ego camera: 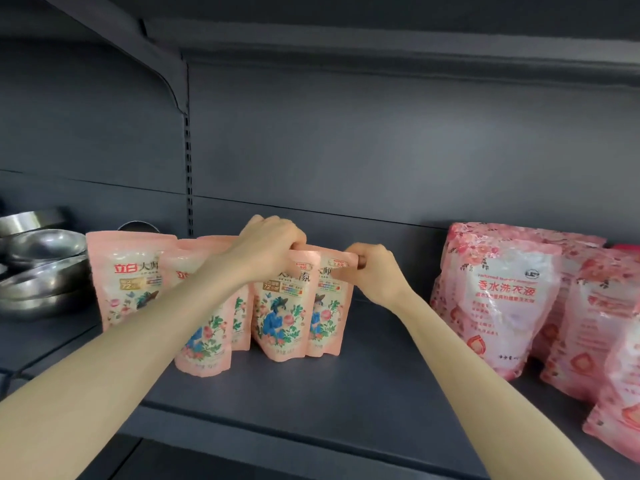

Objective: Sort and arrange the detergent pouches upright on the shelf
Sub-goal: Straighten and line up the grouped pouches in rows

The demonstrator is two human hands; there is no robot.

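Fingers of the right hand pinch the top of the rightmost peach pouch; left hand curls round the neighbour pouch top; both upright, touching, mid shelf; bigger pink bags sit well right.

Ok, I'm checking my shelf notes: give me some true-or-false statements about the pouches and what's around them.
1. The left grip and right grip hold small pouches by their tops. True.
2. The small pouches lie flat. False: they stand upright on the shelf.
3. Steel bowls sit left of the small pouches. True.
4. Bigger bags stand behind them. False: the bigger bags are off to the right.
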